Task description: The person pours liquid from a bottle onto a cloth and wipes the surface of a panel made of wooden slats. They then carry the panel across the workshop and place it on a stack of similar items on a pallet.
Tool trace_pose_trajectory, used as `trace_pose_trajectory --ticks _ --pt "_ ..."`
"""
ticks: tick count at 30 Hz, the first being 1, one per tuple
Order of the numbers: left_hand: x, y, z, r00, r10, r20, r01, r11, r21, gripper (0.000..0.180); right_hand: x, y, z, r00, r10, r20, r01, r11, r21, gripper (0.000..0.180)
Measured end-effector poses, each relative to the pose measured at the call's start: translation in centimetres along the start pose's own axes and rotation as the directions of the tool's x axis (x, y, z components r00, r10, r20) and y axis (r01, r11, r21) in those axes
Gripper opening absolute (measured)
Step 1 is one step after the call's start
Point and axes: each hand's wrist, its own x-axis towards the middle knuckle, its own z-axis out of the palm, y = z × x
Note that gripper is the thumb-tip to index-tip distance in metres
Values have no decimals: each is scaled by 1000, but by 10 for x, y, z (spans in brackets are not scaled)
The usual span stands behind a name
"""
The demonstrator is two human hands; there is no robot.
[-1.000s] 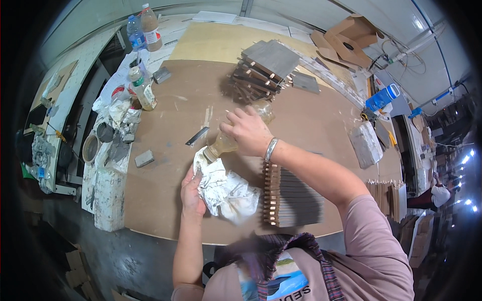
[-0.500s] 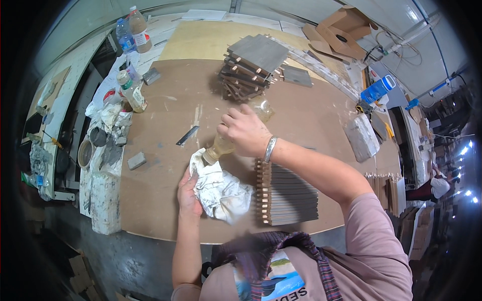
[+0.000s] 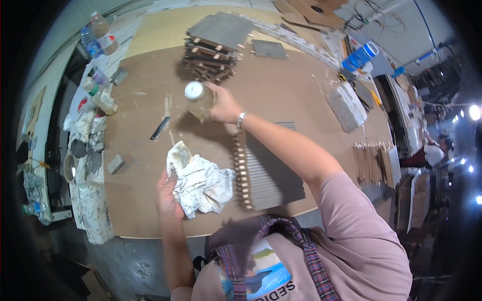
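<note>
We locate the clear bottle (image 3: 201, 106) forward of the white cloth (image 3: 205, 186), above the brown tabletop (image 3: 138, 200). Our right hand (image 3: 224, 105) grips it from the right: the fingers are closed around the bottle wall, parted only by the width of the body, and its white, round end faces the camera. We cannot tell whether the lower end touches the tabletop.

Our left hand (image 3: 168, 194) is at the left edge of the cloth. Its fingers are drawn in on the fabric and have hold of that edge; they are partly covered by the folds, so we cannot tell the exact finger gap. The cloth is crumpled, bears dark and yellowish marks, and spreads to the right of this hand. The bottle and the cloth are apart.

Right of the cloth we find a row of grey boards (image 3: 275, 175) with pale pegs along its left side; our right forearm passes above its far part. A dark flat strip (image 3: 160, 128) lies to the left of the bottle. Beyond the bottle stands an uneven stack of grey panels (image 3: 221, 31), with a single panel (image 3: 269, 48) to its right. A small grey block (image 3: 116, 164) lies near the left edge of the tabletop.
</note>
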Motion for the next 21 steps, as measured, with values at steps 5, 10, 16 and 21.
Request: trace_pose_trajectory --ticks 5,10,16,21 --pt "-9 -17 28 998 -61 20 56 977 204 42 -6 38 -22 997 55 -55 -40 971 234 89" --pt "-13 -26 58 970 19 242 -207 587 783 38 -36 12 -66 987 156 46 -150 981 -120 85" --pt "-15 -34 105 842 69 535 -524 -130 842 37 -213 -18 -163 989 149 -22 -150 977 -151 114" --pt "-16 -104 153 629 -233 742 -775 -266 573 43 -324 -8 -134 954 300 17 -297 950 -100 136"
